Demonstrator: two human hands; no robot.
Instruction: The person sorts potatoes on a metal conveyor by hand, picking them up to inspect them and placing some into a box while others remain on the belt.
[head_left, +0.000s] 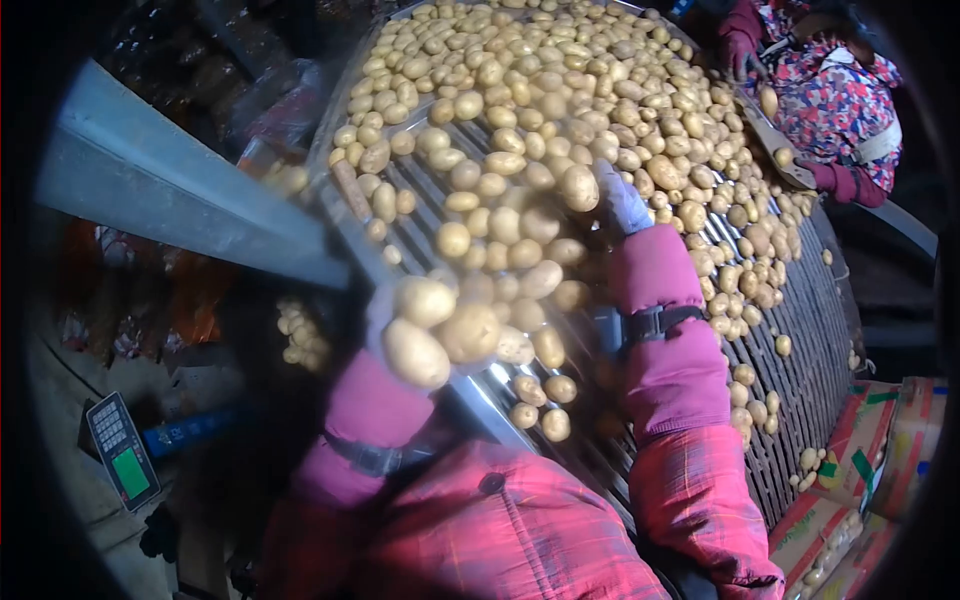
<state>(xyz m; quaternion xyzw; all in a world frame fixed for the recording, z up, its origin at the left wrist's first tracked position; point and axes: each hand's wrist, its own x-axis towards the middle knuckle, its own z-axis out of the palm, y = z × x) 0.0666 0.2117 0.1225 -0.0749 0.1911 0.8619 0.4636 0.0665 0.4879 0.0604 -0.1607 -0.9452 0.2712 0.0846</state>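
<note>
Potatoes [440,60] cover a slatted metal sorting table [800,370] in front of me. My left hand [380,315], in a pale glove, is cupped at the table's near left edge and bears several large potatoes [418,350]; its fingers are mostly hidden behind them. Over the middle of the heap, my right hand [624,200], in a pale glove, points away from me with a potato [580,187] against its fingers. Potatoes between my two hands look smeared by motion. Both my forearms wear pink sleeves with dark straps.
A thick metal beam [190,180] slants in from the left. Below it stands a scale display [123,450] with a green screen. A co-worker in a floral garment [830,100] holds a scoop-like board [770,140] at the far right. Cardboard boxes [860,440] stand at lower right.
</note>
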